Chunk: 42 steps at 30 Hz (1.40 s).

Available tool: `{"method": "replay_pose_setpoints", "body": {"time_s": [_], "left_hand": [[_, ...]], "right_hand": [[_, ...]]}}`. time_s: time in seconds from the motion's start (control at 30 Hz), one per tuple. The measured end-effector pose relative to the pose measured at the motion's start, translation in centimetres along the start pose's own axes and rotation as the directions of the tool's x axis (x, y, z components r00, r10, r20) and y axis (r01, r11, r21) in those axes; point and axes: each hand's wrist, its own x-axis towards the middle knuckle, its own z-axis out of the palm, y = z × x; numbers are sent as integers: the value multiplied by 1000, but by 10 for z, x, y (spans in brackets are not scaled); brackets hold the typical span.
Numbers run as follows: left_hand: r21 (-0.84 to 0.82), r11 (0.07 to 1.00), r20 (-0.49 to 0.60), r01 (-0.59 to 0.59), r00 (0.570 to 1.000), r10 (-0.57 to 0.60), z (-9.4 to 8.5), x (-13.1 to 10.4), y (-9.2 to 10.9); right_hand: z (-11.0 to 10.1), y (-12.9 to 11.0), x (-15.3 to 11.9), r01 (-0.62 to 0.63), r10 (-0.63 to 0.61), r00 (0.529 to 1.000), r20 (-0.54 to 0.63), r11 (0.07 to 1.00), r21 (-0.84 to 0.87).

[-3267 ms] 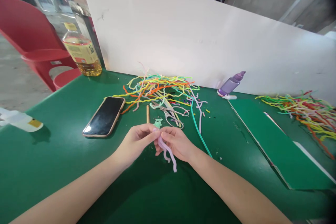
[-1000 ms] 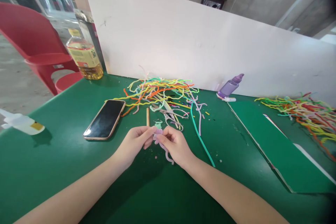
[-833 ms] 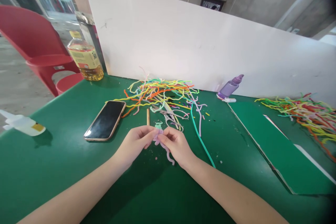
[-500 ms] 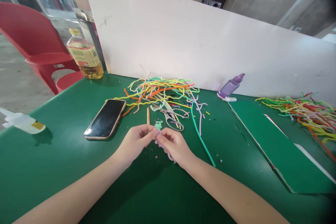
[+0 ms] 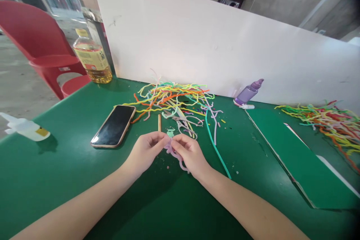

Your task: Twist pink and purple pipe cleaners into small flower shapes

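My left hand (image 5: 146, 150) and my right hand (image 5: 191, 153) meet over the table, fingertips pinched together on a lilac pipe cleaner (image 5: 182, 163). Its bent tail hangs below my right fingers, and its upper part is bunched between both hands. A mint-green curled piece (image 5: 170, 133) shows just above the fingertips; whether it is joined to the lilac one I cannot tell. Beyond my hands lie scissors (image 5: 188, 124) with pale handles and a thin wooden stick (image 5: 159, 123). A teal pipe cleaner (image 5: 216, 148) stretches out to the right of my right hand.
A heap of coloured pipe cleaners (image 5: 171, 95) lies at the back, another heap (image 5: 332, 123) at right. A phone (image 5: 114, 126), a white glue bottle (image 5: 33, 130) and an oil bottle (image 5: 94, 60) stand or lie leftward. A purple bottle (image 5: 247, 93) and green board (image 5: 295, 157) are rightward.
More of the lilac pipe cleaner shows below my fingertips, and my right fingers have shifted slightly. The whole view has moved a little.
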Motion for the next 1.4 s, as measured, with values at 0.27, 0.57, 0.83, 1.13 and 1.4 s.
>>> {"method": "replay_pose_setpoints", "body": {"time_s": [0.27,0.57,0.83,1.13,1.4], "left_hand": [[36,999,53,-30,998,28,-3,2,-3],[50,998,66,-49,997,46,-4,2,0],[64,995,134,-83,988,73,-5,2,-2],[58,996,169,-75,984,64,-7,4,-6],[10,1000,83,14,996,-15,-2,7,-9]], "right_hand": [[-12,7,8,-126,111,984,140,987,99],[-10,8,8,-116,106,991,83,986,123],[-11,11,6,-245,181,959,216,916,319],[-14,11,8,-287,211,944,255,906,312],[-7,18,8,-235,207,968,140,945,229]]}}
